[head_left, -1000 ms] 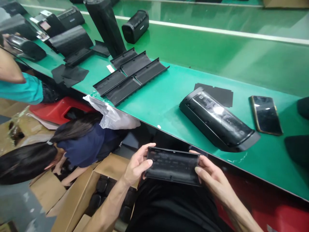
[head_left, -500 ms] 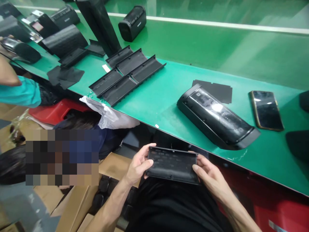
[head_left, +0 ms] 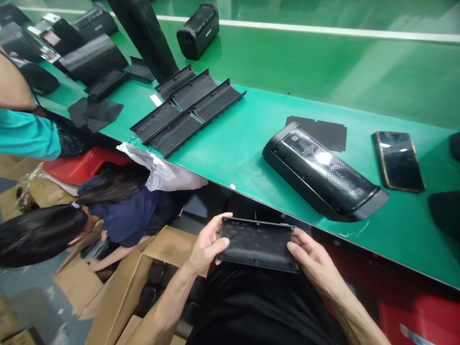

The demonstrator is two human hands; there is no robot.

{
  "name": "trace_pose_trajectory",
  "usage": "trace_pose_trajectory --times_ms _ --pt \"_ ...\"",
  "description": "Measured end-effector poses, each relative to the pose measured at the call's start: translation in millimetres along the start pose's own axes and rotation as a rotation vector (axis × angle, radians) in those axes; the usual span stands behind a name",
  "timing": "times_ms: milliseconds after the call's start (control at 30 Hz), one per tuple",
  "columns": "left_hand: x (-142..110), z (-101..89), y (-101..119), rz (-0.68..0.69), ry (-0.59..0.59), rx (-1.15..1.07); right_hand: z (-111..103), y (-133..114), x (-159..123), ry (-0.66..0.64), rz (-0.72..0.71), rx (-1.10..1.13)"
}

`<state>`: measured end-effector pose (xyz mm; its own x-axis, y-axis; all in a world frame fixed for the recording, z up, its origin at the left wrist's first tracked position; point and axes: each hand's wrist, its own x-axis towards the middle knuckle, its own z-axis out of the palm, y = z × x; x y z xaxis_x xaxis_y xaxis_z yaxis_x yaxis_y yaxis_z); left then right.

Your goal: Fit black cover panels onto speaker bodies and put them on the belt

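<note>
Between my two hands is a black curved plastic panel point(head_left: 257, 243), its hollow inner face turned up toward me. My left hand point(head_left: 208, 243) grips its left end, thumb on the inner face. The opposite end is held by my right hand point(head_left: 312, 254), thumb at the edge and fingers behind. The panel hangs over my lap, in front of the bench edge. On the green bench lies a black speaker body point(head_left: 323, 167) with a shiny perforated front, partly over a flat black sheet point(head_left: 332, 135). Several similar curved panels point(head_left: 196, 93) lie grouped farther left.
A phone point(head_left: 398, 160) lies right of the speaker body. A finished-looking speaker point(head_left: 197, 31) stands at the back. A white plastic bag point(head_left: 165, 172) hangs over the bench edge. At lower left, a person point(head_left: 122, 211) bends beside an open carton point(head_left: 118, 292); another person's arm point(head_left: 14, 86) is farther left.
The view has shifted very slightly. My hands keep the same hold on the panel, and the teal-sleeved person's arm at far left has moved a little.
</note>
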<state>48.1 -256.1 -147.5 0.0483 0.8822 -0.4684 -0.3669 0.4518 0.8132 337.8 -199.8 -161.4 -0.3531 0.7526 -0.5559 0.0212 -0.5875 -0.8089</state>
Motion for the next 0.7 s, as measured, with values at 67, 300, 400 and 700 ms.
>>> trace_pose_trajectory --times_ms 67,300,400,700 --pt "0.0 0.4 -0.2 -0.002 0.001 0.008 -0.1 0.4 0.7 -0.002 0.002 -0.005" --pt "-1.3 0.3 -0.9 -0.007 0.012 0.025 0.6 -0.1 1.3 0.003 0.005 -0.010" --pt "-1.6 0.8 0.1 -0.007 0.016 0.028 0.8 -0.4 1.4 0.010 0.005 -0.004" --pt "-0.6 0.0 -4.7 0.000 0.022 0.075 1.5 -4.5 0.1 0.008 0.016 -0.029"
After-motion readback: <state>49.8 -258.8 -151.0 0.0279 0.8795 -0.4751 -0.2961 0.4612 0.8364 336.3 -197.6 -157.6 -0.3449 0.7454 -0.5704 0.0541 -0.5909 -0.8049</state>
